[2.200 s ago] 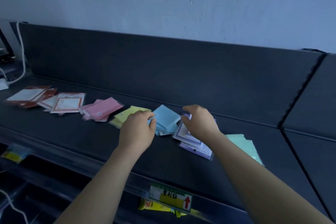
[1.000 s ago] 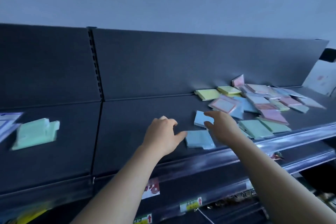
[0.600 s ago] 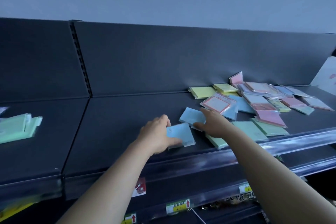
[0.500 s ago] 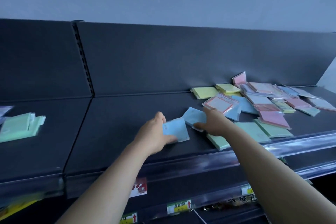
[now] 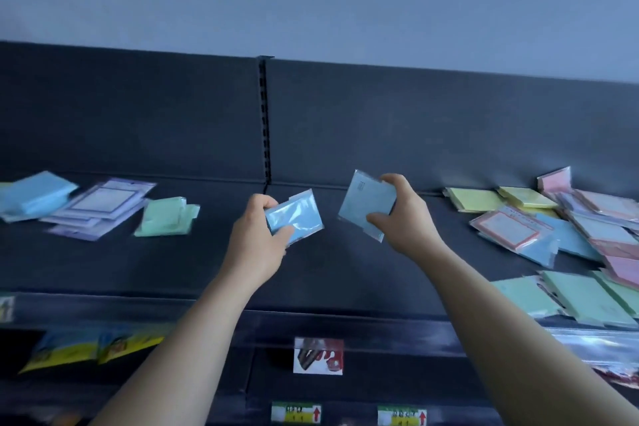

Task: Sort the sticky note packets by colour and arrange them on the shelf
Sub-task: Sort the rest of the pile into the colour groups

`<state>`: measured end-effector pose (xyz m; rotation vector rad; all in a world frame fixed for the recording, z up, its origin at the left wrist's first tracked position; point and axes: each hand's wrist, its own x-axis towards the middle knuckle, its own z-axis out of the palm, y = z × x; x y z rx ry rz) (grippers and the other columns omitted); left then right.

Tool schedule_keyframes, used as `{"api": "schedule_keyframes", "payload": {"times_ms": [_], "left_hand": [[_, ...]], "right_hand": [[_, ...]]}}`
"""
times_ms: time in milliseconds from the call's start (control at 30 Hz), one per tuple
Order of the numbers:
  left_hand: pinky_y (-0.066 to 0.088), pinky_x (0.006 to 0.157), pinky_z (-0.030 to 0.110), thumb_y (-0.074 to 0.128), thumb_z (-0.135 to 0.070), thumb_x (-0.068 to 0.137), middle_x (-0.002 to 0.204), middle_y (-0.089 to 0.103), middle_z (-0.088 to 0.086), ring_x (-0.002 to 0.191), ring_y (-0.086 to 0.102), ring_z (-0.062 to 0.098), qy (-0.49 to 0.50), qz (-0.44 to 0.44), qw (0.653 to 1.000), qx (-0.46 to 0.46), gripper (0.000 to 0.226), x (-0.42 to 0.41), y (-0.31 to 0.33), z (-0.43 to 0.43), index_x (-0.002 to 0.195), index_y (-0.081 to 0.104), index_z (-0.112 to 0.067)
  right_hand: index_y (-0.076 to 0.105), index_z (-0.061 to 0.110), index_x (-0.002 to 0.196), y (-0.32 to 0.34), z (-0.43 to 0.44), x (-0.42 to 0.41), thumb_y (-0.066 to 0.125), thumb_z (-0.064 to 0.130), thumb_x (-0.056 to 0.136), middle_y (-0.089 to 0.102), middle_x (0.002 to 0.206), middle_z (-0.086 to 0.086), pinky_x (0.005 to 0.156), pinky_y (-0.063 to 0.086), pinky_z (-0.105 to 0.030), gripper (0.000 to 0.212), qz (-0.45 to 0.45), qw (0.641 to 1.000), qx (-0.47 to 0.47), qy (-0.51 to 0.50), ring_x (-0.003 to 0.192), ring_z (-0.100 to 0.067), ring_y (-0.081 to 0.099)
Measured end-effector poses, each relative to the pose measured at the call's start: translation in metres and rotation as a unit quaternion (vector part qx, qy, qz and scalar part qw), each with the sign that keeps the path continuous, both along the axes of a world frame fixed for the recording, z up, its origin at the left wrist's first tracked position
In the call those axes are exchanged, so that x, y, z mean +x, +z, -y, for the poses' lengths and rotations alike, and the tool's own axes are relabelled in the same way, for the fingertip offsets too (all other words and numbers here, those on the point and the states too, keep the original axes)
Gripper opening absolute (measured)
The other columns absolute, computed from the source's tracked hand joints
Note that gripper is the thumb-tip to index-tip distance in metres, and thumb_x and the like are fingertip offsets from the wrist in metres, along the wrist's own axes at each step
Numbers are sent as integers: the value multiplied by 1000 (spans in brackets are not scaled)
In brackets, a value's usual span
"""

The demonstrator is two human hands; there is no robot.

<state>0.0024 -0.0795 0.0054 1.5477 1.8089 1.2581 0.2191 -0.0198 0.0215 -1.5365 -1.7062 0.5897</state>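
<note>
The left hand (image 5: 257,239) grips one blue packet (image 5: 298,216) above the shelf (image 5: 173,263); just beside it, the right hand (image 5: 403,218) pinches another blue packet (image 5: 364,202).

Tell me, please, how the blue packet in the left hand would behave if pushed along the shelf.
The blue packet probably slides easily: its wrapper shows glare, so looks slick. Likely light, as the left hand holds it by one end. It juts out flat, so seems fairly stiff.
</note>
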Motion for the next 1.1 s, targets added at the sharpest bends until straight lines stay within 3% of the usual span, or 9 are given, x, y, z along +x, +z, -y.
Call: {"api": "schedule_keyframes", "payload": {"times_ms": [133, 200, 267, 400, 533, 667, 867, 1033, 1100], "left_hand": [[57, 74, 47, 63, -9, 88, 98, 58, -3, 78, 66, 25, 59, 15, 998, 22, 27, -60, 1, 8, 102, 43, -20], [56, 75, 47, 63, -10, 88, 101, 59, -1, 83, 65, 27, 84, 15, 996, 27, 27, -93, -1, 12, 102, 43, -21], [55, 76, 42, 62, -12, 88, 103, 60, 1, 85, 65, 27, 107, 12, 994, 31, 26, -128, -1, 17, 103, 42, -21], [45, 65, 30, 62, -14, 89, 98, 63, 4, 83, 65, 26, 139, 1, 989, 43, 26, -201, 0, 26, 106, 43, -18], [36, 53, 11, 62, -12, 90, 84, 61, -4, 71, 55, 14, 168, -27, 984, 59, 27, -273, 7, 37, 111, 46, -10], [39, 58, 18, 62, -11, 91, 88, 65, -3, 80, 61, 21, 189, -6, 980, 65, 24, -334, 13, 39, 110, 47, -12], [40, 64, 25, 59, -12, 93, 95, 62, -2, 85, 59, 18, 197, -39, 979, 46, 16, -395, 20, 14, 108, 57, -6], [37, 61, 22, 59, -10, 92, 93, 64, 0, 82, 58, 16, 192, -66, 979, 26, 16, -419, 19, -20, 105, 64, -5], [43, 64, 28, 59, -11, 91, 87, 63, 1, 79, 58, 18, 193, -82, 978, 8, 10, -425, 18, -32, 97, 65, -6]], "right_hand": [[31, 35, 140, 11, 3, -65, 63, 10, 82, 53, 116, 1, 46, 42, -19, 71, -17, 999, 2, 50, 75, -10, 56], [27, 38, 143, 14, 6, -100, 61, 8, 82, 55, 109, 3, 49, 48, -24, 76, -17, 997, -3, 76, 71, -13, 56], [24, 38, 145, 17, 9, -136, 60, 6, 83, 54, 96, 6, 51, 51, -28, 78, -22, 995, -11, 95, 70, -18, 56], [19, 39, 147, 21, 13, -210, 58, 5, 83, 55, 95, 1, 62, 55, -40, 82, -17, 992, -9, 123, 72, -22, 55], [16, 41, 147, 20, 14, -279, 58, 5, 84, 52, 77, -1, 49, 48, -31, 84, -30, 991, -8, 133, 57, -18, 47], [13, 39, 149, 17, 15, -333, 57, 4, 86, 46, 72, -2, 41, 39, -20, 85, -52, 990, -10, 134, 56, -15, 43], [14, 29, 151, 11, 5, -388, 62, 8, 86, 48, 74, 5, 53, 37, -16, 84, -60, 990, -21, 130, 63, -8, 48], [27, 22, 145, 12, -15, -411, 63, 8, 85, 60, 88, 0, 53, 44, -18, 72, -76, 989, -27, 124, 71, -11, 57], [36, 20, 137, 13, -26, -417, 63, 7, 84, 62, 95, 0, 53, 48, -16, 61, -88, 987, -29, 130, 75, -12, 60]]}}
